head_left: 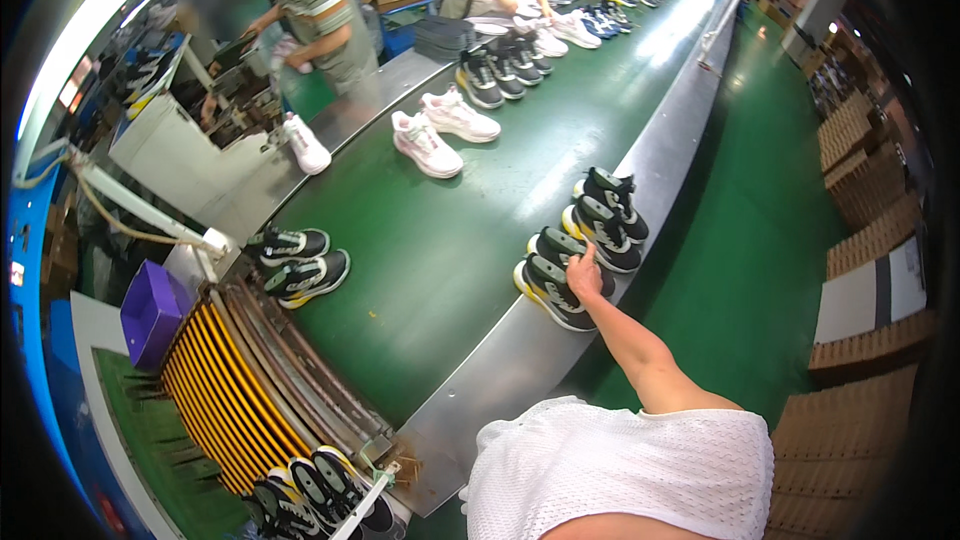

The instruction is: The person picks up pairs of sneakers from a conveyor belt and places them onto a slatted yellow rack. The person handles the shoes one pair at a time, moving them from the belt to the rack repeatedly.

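Observation:
Several black sneakers point(603, 232) with grey-white lettering and yellow-and-white soles stand in a row on the metal edge of the conveyor. My right hand point(584, 275) reaches over the near end of this row. One finger points forward along a sneaker, and the others curl down at the collar of a black sneaker point(552, 290), closed on it as far as I can see. The fingertips are partly hidden in the shoes. My left hand is out of view.
A green conveyor belt point(430, 270) carries white sneakers point(428, 147) and a black pair point(310, 275) at left. Yellow rollers point(225, 390) and more black shoes point(325, 490) are at lower left. Two people work across the belt. Cardboard boxes point(850, 440) are stacked at right.

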Available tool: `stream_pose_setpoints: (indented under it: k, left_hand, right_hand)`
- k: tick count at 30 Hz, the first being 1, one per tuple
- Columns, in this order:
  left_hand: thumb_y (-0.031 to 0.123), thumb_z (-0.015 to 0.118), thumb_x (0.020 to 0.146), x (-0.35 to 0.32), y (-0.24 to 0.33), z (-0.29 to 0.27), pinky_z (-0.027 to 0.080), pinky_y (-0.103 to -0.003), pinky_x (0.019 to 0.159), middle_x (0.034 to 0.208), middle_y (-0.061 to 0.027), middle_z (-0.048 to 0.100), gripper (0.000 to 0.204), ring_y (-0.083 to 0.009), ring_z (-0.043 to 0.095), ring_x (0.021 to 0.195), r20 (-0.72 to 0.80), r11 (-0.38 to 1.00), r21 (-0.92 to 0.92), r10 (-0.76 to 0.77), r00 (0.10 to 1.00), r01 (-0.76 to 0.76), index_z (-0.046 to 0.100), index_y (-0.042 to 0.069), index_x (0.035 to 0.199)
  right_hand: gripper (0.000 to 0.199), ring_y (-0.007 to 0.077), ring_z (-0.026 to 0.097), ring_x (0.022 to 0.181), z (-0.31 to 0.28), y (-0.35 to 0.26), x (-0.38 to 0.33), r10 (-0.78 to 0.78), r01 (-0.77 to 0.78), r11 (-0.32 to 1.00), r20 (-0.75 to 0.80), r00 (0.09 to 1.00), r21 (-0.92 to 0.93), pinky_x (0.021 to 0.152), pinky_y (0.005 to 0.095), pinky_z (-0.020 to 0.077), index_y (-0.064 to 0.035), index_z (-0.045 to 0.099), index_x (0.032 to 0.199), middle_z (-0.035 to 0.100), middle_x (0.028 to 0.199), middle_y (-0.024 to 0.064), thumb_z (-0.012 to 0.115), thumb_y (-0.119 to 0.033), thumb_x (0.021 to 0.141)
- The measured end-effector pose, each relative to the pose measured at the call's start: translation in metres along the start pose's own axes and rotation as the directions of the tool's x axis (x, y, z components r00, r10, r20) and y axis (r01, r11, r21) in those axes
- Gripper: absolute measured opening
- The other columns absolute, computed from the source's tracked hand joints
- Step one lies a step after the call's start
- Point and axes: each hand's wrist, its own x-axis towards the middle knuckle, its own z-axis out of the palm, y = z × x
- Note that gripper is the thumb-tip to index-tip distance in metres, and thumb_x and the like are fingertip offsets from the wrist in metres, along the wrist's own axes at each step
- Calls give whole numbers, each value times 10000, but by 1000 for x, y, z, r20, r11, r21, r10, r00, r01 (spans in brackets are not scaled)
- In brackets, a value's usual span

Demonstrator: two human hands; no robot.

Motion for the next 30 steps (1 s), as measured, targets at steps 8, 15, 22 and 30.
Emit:
stream_pose_setpoints:
  k: [8, 15, 22, 30]
  left_hand:
    - [300, 683, 973, 4, 20, 10, 498, -321, 519, 749, -131, 590, 338, -226, 568, 576, -3, 997, 73, -6, 1000, 6, 536, -4, 962]
    - [250, 570, 1037, -4, 9, -1, 423, -272, 559, 795, -78, 546, 257, -148, 504, 645, 47, 990, 115, -89, 995, 83, 536, 7, 960]
    - [241, 560, 1036, -7, 5, -1, 432, -271, 543, 797, -80, 553, 252, -152, 510, 641, 16, 989, 91, -116, 993, 114, 543, 1, 960]
    - [228, 549, 1013, -6, 9, 2, 408, -276, 545, 765, -80, 533, 229, -156, 504, 624, 38, 984, 130, -127, 991, 121, 520, 13, 940]
  right_hand:
    - [614, 539, 631, 1077, 14, 5, -1, -27, 26, 999, -13, 1000, -33, 954, 604, 459, -198, 282, 1526, 665, 1141, 353, 439, -410, 972]
    - [588, 534, 623, 1088, 15, 12, 8, -45, 43, 998, -29, 999, -46, 960, 590, 453, -179, 284, 1513, 664, 1156, 347, 430, -381, 980]
    - [575, 528, 631, 1066, 13, 7, 1, -58, 55, 997, -51, 997, -50, 940, 591, 461, -160, 311, 1499, 681, 1110, 336, 447, -365, 980]
    - [587, 525, 624, 1086, 13, 12, 6, -91, 90, 995, -49, 995, -36, 947, 590, 455, -146, 305, 1494, 669, 1159, 332, 454, -384, 978]
